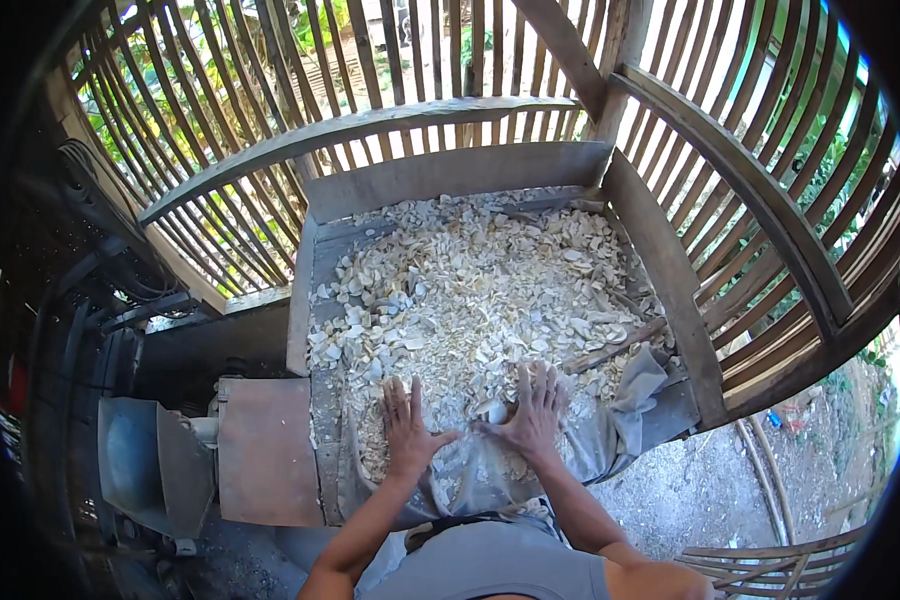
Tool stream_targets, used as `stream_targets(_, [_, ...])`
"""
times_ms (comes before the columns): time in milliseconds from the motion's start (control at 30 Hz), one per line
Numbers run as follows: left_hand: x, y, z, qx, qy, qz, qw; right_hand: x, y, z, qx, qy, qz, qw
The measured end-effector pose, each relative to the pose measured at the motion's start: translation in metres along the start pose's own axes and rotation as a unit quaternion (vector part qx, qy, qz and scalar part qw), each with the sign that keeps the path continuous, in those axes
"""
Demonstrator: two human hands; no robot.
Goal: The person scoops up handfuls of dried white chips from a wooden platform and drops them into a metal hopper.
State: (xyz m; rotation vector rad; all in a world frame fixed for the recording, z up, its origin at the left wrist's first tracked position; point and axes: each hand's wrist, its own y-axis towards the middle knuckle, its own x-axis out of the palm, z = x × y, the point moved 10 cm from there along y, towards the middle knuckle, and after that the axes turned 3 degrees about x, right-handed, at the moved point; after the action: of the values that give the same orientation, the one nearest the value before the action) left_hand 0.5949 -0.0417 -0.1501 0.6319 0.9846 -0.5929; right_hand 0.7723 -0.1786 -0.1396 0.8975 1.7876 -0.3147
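Note:
A heap of pale, flat, dry chips [490, 285] covers a wooden bin, with finer crumbs among them at the near side. On the near edge of this heap rests my left hand [407, 432], palm down with its fingers stretched out and its thumb pointing right. My right hand [532, 420] lies opposite it, fingers also spread forward and thumb pointing left. Loose chips and powder lie between the two thumbs; neither hand grips anything. Beneath the near part of the heap, a grey cloth sheet [625, 405] is bunched up at the right.
Low boards [460, 172] wall the bin at the back and sides. Slatted wooden fencing [240, 200] surrounds it. At the left stand a metal hopper [155, 465] and a reddish-brown flat panel [267, 450]. A stick [615, 347] lies across the chips at the right.

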Motion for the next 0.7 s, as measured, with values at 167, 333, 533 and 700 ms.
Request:
stream_targets(167, [0.007, 0.065, 0.03, 0.055, 0.018, 0.058, 0.997, 0.004, 0.059, 0.003, -0.029, 0.041, 0.045, 0.998])
stream_targets(333, [0.035, 0.136, 0.057, 0.063, 0.008, 0.085, 0.994, 0.027, 0.134, 0.044, 0.015, 0.026, 0.068, 0.997])
stream_targets(533, [0.062, 0.191, -0.005, -0.08, -0.026, 0.053, 0.995, 0.008, 0.145, 0.052, -0.001, 0.092, -0.03, 0.995])
stream_targets(700, [0.069, 0.232, 0.005, -0.106, -0.041, -0.007, 0.994, 0.033, 0.163, 0.067, 0.061, 0.023, -0.086, 0.994])
